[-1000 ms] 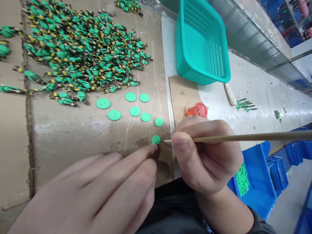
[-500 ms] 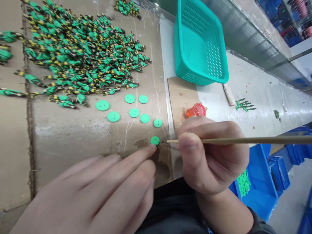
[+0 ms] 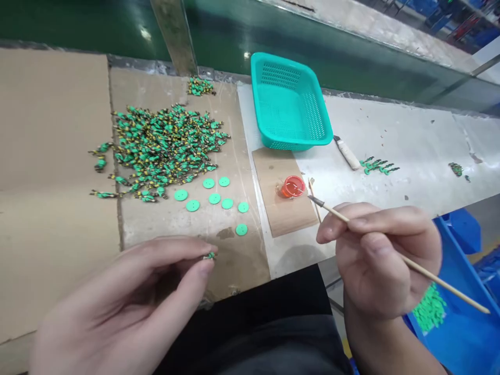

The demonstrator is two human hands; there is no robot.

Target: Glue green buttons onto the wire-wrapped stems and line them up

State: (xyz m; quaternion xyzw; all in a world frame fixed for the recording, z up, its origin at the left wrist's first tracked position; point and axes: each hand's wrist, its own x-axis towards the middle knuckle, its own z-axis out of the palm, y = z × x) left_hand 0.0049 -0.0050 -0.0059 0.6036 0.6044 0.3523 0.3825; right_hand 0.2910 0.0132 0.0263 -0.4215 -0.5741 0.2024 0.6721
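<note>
My left hand (image 3: pixel 128 297) pinches a tiny green-and-yellow piece (image 3: pixel 210 255) between thumb and forefinger, low over the cardboard. The nearest of several flat green two-hole discs (image 3: pixel 241 229) lies just beyond those fingertips. My right hand (image 3: pixel 385 258) grips a thin wooden stick (image 3: pixel 406 255) with a dark pointed tip (image 3: pixel 316 201). That tip hangs near a small orange-red cup (image 3: pixel 292 186) on a brown card (image 3: pixel 281 208). Left of the discs spreads a heap of green, yellow and black pieces (image 3: pixel 164 151).
A teal perforated basket (image 3: pixel 289 101) stands behind the card, with a white-handled knife (image 3: pixel 347 153) to its right. A short row of green pieces (image 3: pixel 377 165) lies on the white bench (image 3: pixel 422 135). Below right, a blue bin (image 3: pixel 461 333) holds green pieces.
The view has swung up and back, showing more of the bench. My left hand has lifted from beside the disc with a small piece pinched. My right hand has drawn the stick away, now tilted.
</note>
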